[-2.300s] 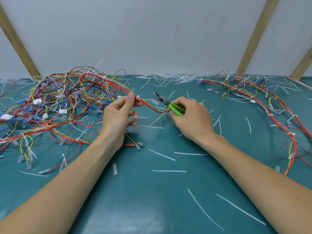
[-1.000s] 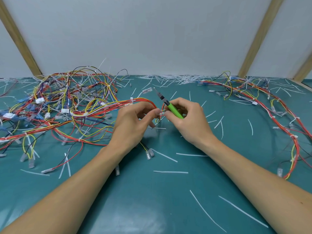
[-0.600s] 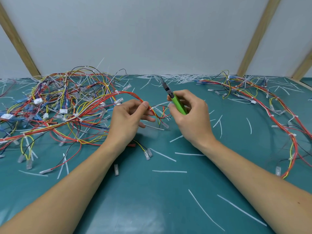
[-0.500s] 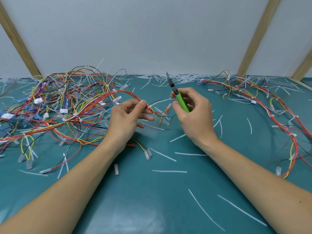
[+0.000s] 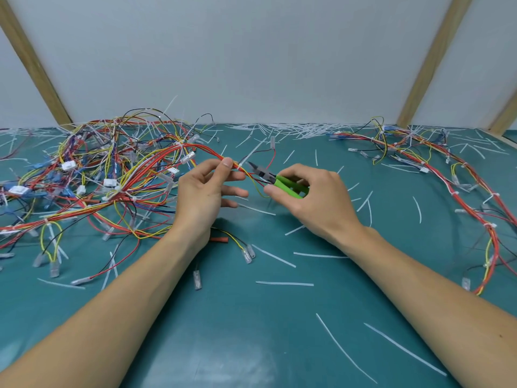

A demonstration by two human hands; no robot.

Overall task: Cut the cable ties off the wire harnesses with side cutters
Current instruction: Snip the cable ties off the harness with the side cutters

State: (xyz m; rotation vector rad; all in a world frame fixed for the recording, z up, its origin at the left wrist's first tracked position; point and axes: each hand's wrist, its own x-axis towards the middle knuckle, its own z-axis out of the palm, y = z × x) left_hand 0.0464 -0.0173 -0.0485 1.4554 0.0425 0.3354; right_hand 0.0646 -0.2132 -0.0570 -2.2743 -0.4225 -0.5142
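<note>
We pinch red wire bundle [image 5: 207, 152] in left hand [image 5: 205, 196], lifting cable tie [image 5: 240, 166] clear; right hand [image 5: 310, 200] grasps green-handled side cutters [image 5: 275, 180], nose aimed left at tie.

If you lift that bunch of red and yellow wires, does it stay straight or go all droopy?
Probably droopy: the wire bundle already arches and sags from where the left hand pinches it. It likely drags its neighbours too, since it runs into the tangled pile.

Smooth teal mat [image 5: 251, 345]; green plastic-handled, dark metal side cutters [image 5: 279, 182].
</note>
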